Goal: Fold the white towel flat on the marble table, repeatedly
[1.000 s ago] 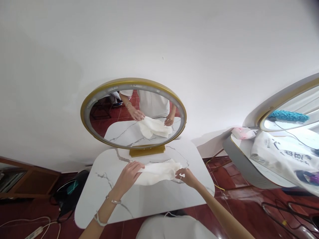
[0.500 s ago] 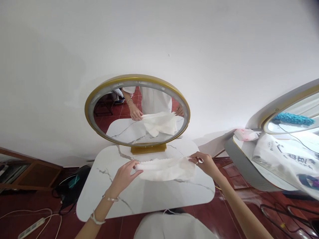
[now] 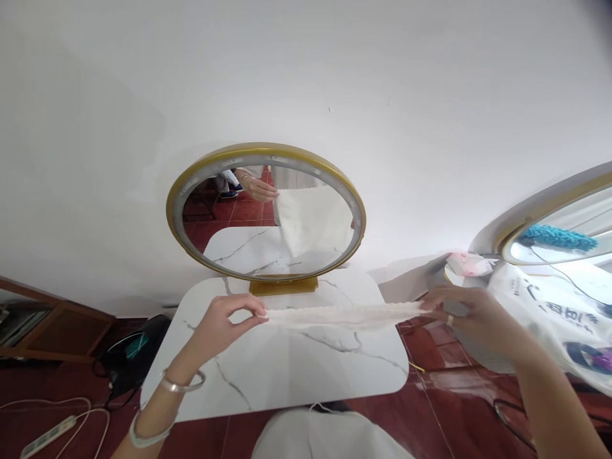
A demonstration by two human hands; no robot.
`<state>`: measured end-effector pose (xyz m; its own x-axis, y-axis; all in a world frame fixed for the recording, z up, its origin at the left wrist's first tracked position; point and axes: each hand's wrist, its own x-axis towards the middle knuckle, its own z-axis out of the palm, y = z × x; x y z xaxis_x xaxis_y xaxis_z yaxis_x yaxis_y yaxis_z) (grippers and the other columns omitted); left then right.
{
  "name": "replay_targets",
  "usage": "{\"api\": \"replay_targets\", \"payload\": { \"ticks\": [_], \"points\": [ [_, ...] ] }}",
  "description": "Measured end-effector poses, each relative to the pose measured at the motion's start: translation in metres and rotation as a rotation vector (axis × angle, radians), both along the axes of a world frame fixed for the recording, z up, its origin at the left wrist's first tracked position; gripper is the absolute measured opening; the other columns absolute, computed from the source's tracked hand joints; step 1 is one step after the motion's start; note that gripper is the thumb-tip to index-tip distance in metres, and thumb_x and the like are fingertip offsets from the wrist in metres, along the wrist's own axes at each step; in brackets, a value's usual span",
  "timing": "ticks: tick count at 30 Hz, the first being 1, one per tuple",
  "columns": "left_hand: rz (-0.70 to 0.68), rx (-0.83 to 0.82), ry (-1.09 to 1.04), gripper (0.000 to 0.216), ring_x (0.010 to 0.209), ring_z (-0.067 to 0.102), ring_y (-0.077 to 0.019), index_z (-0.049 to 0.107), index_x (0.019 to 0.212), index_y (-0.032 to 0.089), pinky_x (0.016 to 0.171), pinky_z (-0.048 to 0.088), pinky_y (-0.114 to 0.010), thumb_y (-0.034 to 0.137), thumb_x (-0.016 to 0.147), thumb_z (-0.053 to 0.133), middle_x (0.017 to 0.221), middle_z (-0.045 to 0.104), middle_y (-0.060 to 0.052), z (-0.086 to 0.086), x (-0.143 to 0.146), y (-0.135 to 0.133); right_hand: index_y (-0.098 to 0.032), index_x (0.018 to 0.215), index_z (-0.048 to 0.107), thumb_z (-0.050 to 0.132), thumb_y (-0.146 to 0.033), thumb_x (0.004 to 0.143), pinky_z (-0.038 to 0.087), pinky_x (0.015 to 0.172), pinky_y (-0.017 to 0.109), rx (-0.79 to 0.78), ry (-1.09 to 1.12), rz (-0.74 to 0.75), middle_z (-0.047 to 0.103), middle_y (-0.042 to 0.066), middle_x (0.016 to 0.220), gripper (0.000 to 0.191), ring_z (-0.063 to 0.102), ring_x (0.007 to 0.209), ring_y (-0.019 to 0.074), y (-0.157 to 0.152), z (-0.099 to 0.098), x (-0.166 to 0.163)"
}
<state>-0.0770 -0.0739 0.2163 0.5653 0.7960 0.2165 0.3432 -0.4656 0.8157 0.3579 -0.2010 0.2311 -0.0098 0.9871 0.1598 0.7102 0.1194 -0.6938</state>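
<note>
A thin white cloth (image 3: 335, 316) is stretched between my two hands above the marble-patterned table (image 3: 287, 376). My left hand (image 3: 229, 322) pinches its left end between thumb and fingertips. At the other end, beyond the table's right edge, my right hand (image 3: 466, 315) grips the cloth; that hand is slightly blurred. The cloth appears nearly edge-on from above, while its reflection in the oval mirror (image 3: 268, 217) shows it hanging down as a broad sheet. The gold-rimmed mirror stands behind it on a gold base (image 3: 284, 286).
To the right, a second table holds a white printed bag (image 3: 549, 299), a pink-and-white packet (image 3: 468, 263) and another mirror (image 3: 568, 217). A black bag (image 3: 134, 357) and a power strip (image 3: 48, 437) lie on the red floor at left. A pale seat (image 3: 325, 437) is in front.
My hands have moved apart and lifted, pulling the cloth wider and taut. My right hand has shifted rightward past the table edge. The reflected cloth now hangs higher and broader.
</note>
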Motion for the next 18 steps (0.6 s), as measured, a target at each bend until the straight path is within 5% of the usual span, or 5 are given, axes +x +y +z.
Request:
{"api": "replay_targets", "payload": {
  "ticks": [6,10,14,16,18],
  "points": [
    [-0.1,-0.109,0.062,0.018,0.061,0.061,-0.0125,0.063,0.069,0.021,0.059,0.054,-0.024,0.036,0.08,0.067,0.072,0.068,0.0,0.027,-0.001,-0.018,-0.03,0.078,0.068,0.067,-0.044,0.08,0.046,0.035,0.025,-0.05,0.209,0.038,0.059,0.003,0.049,0.013,0.053,0.037,0.0147,-0.041,0.014,0.003],
    [0.046,-0.185,0.135,0.016,0.047,0.055,-0.0098,0.061,0.076,0.019,0.047,0.046,-0.02,0.035,0.08,0.064,0.055,0.06,0.004,0.013,0.03,0.006,-0.027,0.09,0.062,0.071,-0.044,0.077,0.05,0.04,0.025,-0.114,0.407,-0.108,0.061,0.001,0.055,0.024,0.059,0.044,0.0155,-0.011,-0.002,0.009],
    [0.264,-0.179,0.133,0.008,0.064,0.069,-0.0172,0.059,0.081,0.018,0.056,0.053,-0.025,0.024,0.082,0.055,0.065,0.065,0.0,-0.051,0.083,0.036,-0.023,0.096,0.056,0.074,-0.056,0.069,0.059,0.072,0.035,-0.017,0.536,-0.296,0.069,0.008,0.083,0.046,0.071,0.076,0.0224,0.046,-0.076,0.006],
    [0.348,-0.021,0.125,0.02,0.096,0.069,-0.0219,0.06,0.098,0.016,0.082,0.056,-0.036,0.016,0.083,0.048,0.106,0.068,-0.011,-0.099,0.105,0.035,-0.022,0.112,0.052,0.069,-0.062,0.07,0.056,0.088,0.043,0.085,0.554,-0.351,0.065,0.015,0.113,0.06,0.066,0.104,0.0268,0.059,-0.132,-0.006],
    [0.338,0.1,0.191,0.039,0.132,0.046,-0.0259,0.053,0.121,0.016,0.106,0.044,-0.044,0.012,0.084,0.044,0.143,0.046,-0.016,-0.15,0.12,0.023,-0.022,0.126,0.046,0.063,-0.063,0.075,0.05,0.097,0.049,0.087,0.45,-0.367,0.054,0.018,0.132,0.068,0.056,0.12,0.03,0.056,-0.189,-0.024]
  ]
}}
